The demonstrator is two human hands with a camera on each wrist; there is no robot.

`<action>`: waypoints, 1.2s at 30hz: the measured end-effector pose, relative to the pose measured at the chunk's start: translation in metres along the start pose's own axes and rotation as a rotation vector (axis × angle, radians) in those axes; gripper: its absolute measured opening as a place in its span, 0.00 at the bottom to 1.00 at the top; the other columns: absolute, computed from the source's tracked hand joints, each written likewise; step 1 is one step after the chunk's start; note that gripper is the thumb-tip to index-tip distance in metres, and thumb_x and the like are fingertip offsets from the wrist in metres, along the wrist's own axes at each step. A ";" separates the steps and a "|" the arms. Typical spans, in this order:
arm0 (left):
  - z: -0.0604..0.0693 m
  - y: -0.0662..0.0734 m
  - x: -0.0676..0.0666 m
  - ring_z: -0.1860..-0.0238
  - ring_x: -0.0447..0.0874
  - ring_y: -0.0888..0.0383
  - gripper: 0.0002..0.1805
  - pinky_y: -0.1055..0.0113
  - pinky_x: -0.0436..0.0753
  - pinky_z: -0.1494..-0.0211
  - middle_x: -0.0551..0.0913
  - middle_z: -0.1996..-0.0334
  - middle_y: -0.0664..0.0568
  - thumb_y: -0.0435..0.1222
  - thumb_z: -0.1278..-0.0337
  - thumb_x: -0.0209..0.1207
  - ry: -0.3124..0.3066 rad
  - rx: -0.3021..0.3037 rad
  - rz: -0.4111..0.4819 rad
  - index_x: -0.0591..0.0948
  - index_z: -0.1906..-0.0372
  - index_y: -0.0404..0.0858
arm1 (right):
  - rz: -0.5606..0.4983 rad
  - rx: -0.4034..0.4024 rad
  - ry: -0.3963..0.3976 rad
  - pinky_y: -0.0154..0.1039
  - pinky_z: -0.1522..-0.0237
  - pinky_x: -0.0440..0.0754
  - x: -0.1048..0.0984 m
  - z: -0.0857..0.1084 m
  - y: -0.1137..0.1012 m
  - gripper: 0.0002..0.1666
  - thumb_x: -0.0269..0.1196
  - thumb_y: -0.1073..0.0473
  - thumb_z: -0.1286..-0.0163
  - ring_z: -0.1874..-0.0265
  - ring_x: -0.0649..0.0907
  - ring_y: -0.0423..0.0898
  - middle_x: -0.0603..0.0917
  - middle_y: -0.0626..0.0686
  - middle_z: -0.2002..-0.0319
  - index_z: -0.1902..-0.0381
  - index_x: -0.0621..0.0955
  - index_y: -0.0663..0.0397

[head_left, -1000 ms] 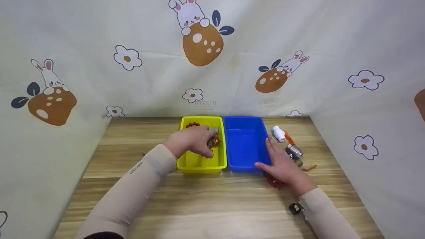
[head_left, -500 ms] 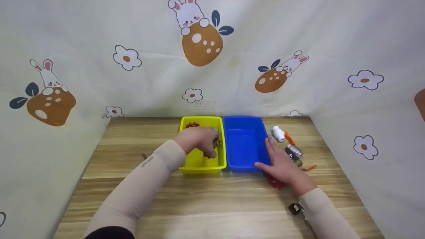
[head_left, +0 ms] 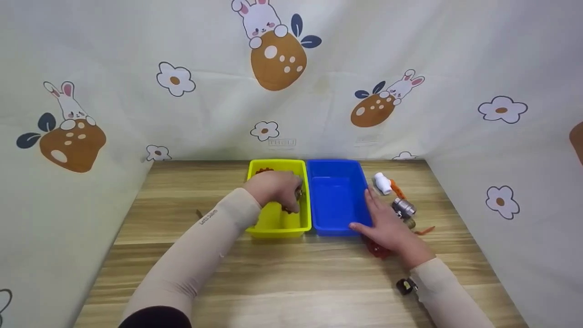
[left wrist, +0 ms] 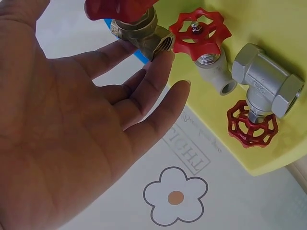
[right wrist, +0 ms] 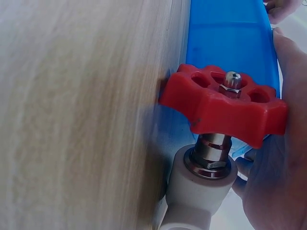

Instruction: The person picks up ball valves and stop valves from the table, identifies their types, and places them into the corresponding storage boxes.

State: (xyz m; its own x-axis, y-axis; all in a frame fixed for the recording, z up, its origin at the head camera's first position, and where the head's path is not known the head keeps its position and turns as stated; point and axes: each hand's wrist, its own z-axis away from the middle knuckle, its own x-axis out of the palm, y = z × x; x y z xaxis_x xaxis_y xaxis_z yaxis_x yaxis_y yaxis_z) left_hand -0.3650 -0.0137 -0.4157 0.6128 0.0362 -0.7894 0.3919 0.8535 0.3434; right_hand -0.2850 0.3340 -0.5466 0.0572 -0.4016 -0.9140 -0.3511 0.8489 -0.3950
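Note:
Reaching into the yellow bin point(head_left: 278, 232), my left hand point(head_left: 275, 189) has its thumb and fingers about a brass valve point(head_left: 299, 194). In the left wrist view the fingertips of my left hand point(left wrist: 91, 115) meet the brass valve body point(left wrist: 139, 36), below its red handwheel; the thumb tip is out of frame. My right hand point(head_left: 387, 225) lies with nearly straight fingers along the right side of the blue bin point(head_left: 339, 231), its thumb over the near corner. Near that hand is a white valve with a red handwheel point(right wrist: 225, 108).
Beside the brass valve in the yellow bin lie a grey valve point(left wrist: 216, 72) and a silver valve point(left wrist: 266, 84), each with a red wheel. Right of the blue bin are a white valve point(head_left: 382, 183) and a metal valve point(head_left: 404, 207). A patterned cloth hangs behind.
My left hand and forearm have shifted slightly to the right within the yellow bin, and less of the brass valve shows from above. My right hand has kept its place on the blue bin.

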 end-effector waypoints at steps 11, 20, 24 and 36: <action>-0.003 0.006 -0.002 0.45 0.89 0.45 0.23 0.54 0.85 0.40 0.92 0.60 0.54 0.45 0.40 0.78 -0.032 -0.078 0.052 0.82 0.45 0.47 | 0.005 0.021 -0.014 0.76 0.21 0.59 0.000 0.001 0.000 0.70 0.61 0.21 0.24 0.13 0.52 0.71 0.41 0.62 0.09 0.09 0.45 0.62; -0.013 0.010 0.001 0.43 0.89 0.43 0.22 0.56 0.85 0.41 0.92 0.61 0.52 0.41 0.40 0.78 -0.065 -0.085 0.001 0.81 0.45 0.43 | 0.000 0.001 0.007 0.74 0.19 0.56 -0.001 0.001 0.000 0.69 0.64 0.25 0.23 0.13 0.52 0.70 0.45 0.65 0.10 0.10 0.47 0.65; -0.019 0.013 0.005 0.46 0.90 0.45 0.19 0.58 0.86 0.42 0.92 0.62 0.52 0.42 0.39 0.78 -0.083 -0.084 -0.061 0.84 0.49 0.42 | 0.005 0.001 0.008 0.73 0.19 0.57 -0.001 0.001 0.000 0.69 0.63 0.25 0.23 0.14 0.53 0.71 0.46 0.66 0.10 0.10 0.47 0.65; -0.025 0.021 0.014 0.53 0.83 0.51 0.26 0.57 0.84 0.40 0.90 0.59 0.52 0.51 0.38 0.79 -0.079 -0.182 -0.152 0.86 0.42 0.42 | 0.006 0.015 -0.002 0.75 0.20 0.58 -0.002 0.002 -0.001 0.70 0.62 0.22 0.24 0.14 0.53 0.72 0.45 0.65 0.10 0.09 0.47 0.63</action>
State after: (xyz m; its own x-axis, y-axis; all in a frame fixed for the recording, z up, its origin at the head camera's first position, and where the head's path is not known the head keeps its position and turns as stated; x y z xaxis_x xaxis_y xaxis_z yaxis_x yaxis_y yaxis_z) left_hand -0.3653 0.0172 -0.4319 0.6107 -0.1341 -0.7805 0.3582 0.9257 0.1212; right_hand -0.2831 0.3343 -0.5449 0.0570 -0.3962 -0.9164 -0.3375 0.8562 -0.3911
